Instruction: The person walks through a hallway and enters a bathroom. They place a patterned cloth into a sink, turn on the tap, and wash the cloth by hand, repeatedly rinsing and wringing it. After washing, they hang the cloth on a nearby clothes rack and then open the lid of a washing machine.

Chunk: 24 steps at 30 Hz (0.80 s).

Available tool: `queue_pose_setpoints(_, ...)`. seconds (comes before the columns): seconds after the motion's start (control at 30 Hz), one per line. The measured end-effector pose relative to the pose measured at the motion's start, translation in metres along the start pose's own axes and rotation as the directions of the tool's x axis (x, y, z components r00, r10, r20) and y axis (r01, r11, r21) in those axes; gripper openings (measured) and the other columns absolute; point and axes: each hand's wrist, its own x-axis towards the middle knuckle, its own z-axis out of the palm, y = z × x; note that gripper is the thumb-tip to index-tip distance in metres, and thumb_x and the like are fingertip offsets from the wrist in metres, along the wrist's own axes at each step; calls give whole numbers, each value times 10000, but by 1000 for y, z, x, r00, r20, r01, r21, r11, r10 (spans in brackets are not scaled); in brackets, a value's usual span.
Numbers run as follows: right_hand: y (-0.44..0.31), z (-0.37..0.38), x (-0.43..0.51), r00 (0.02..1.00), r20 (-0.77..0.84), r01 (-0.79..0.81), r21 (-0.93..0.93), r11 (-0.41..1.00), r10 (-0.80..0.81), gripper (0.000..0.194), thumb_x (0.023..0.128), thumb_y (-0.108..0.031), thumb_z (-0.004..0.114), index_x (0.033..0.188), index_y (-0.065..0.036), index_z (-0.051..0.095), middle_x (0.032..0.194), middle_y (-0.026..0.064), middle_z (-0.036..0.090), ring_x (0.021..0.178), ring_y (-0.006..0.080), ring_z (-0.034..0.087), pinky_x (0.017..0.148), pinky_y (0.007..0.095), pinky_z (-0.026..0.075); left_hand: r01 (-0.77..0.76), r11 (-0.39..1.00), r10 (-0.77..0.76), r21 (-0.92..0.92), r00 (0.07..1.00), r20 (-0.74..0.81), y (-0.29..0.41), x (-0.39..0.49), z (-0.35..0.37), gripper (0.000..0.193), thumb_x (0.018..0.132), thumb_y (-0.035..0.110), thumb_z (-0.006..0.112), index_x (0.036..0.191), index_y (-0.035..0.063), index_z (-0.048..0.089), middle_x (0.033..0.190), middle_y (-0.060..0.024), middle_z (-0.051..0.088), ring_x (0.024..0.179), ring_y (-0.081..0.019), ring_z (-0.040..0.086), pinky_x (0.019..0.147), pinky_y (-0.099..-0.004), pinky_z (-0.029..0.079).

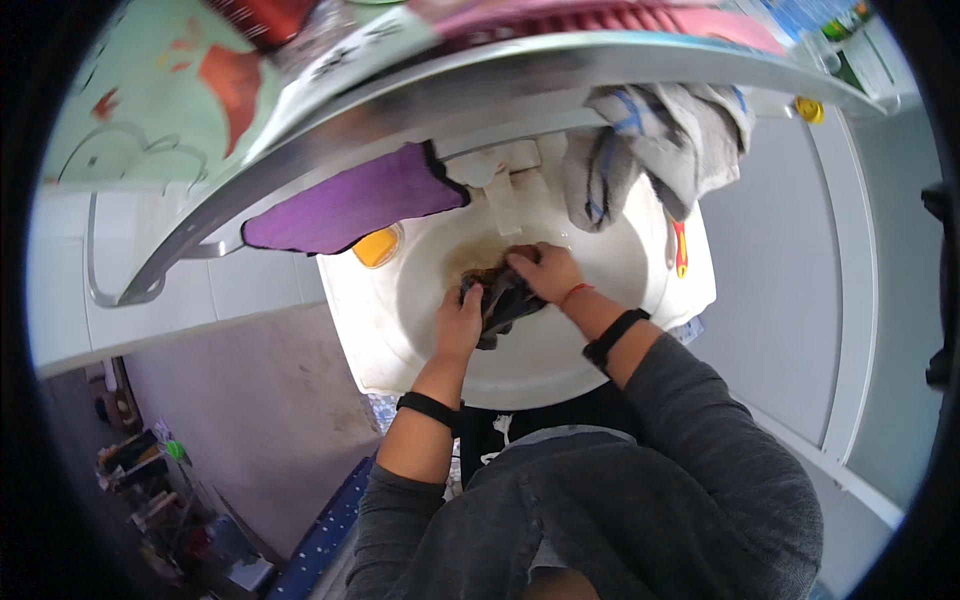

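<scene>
Both hands are over a white washbasin (570, 367), gripping one dark, crumpled piece of cloth (514, 304). My left hand (459, 322) holds its left side, thumb on top. At its upper right, my right hand (551, 271) has its fingers curled around a bunched part. What sort of garment or cloth it is, I cannot tell. Brownish water or staining (469, 255) shows in the bowl behind the cloth. Just beyond the hands the pale faucet (502, 202) points into the bowl; I cannot tell whether water runs from it.
A metal-edged shelf (525, 75) crosses above the basin. From it hang a purple cloth (360, 195) and a grey-white towel (675, 142). On the basin's rim lie an orange bar of soap in a dish (377, 246) and a red-and-yellow handle (680, 251). A pale panel (780, 277) stands at right.
</scene>
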Motion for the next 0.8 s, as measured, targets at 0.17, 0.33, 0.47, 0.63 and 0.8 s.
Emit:
queue_pose_setpoints(0.17, 35, -30, 15, 988, 138, 26, -580, 814, 67, 529, 797, -466, 636, 1147, -73, 578, 1169, 175, 586, 1063, 366, 552, 906, 435, 445, -281, 932, 339, 231, 899, -277, -29, 3, -12, 566, 720, 231, 710, 1201, 24, 497, 1202, -272, 483, 1166, -424, 435, 981, -440, 396)
queue_pose_setpoints(0.33, 29, -6, 5, 858, 504, 384, -759, 526, 101, 815, 714, -523, 703, 1412, -351, 318, 1525, 54, 185, 1374, 416, 171, 1001, 651, 270, -375, 892, 441, 253, 845, -303, -51, -1, -7, 486, 718, 209, 716, 1132, 22, 545, 1198, -270, 484, 1201, -421, 414, 1006, -436, 379)
queue_pose_setpoints(0.47, 12, 16, 6, 762, 591, 522, -803, 288, 267, 859, 705, -653, 634, 1437, -485, 217, 1576, -15, 23, 1417, 405, -52, 981, 755, 150, -398, 907, 422, 139, 847, -324, -51, -23, -11, 401, 729, 185, 713, 1072, 26, 578, 1193, -248, 496, 1208, -400, 424, 1007, -435, 376)
queue_pose_setpoints(0.63, 10, 36, 0, 717, 553, 343, -810, 476, 424, 822, 710, -641, 628, 1425, -476, 257, 1562, 6, 116, 1413, 421, 46, 978, 725, 212, -404, 911, 404, 81, 836, -370, -53, -40, -25, 320, 755, 162, 701, 1027, 31, 596, 1138, -211, 542, 1170, -377, 468, 983, -426, 388)
queue_pose_setpoints(0.8, 37, 28, 7, 971, 230, 165, -829, 534, 57, 634, 654, -315, 758, 1239, -357, 519, 1357, 48, 401, 1261, 396, 342, 984, 568, 380, -243, 958, 196, -154, 944, -266, -53, -40, -27, 317, 786, 199, 694, 1056, 58, 604, 1163, -153, 539, 1101, -328, 512, 932, -394, 416)
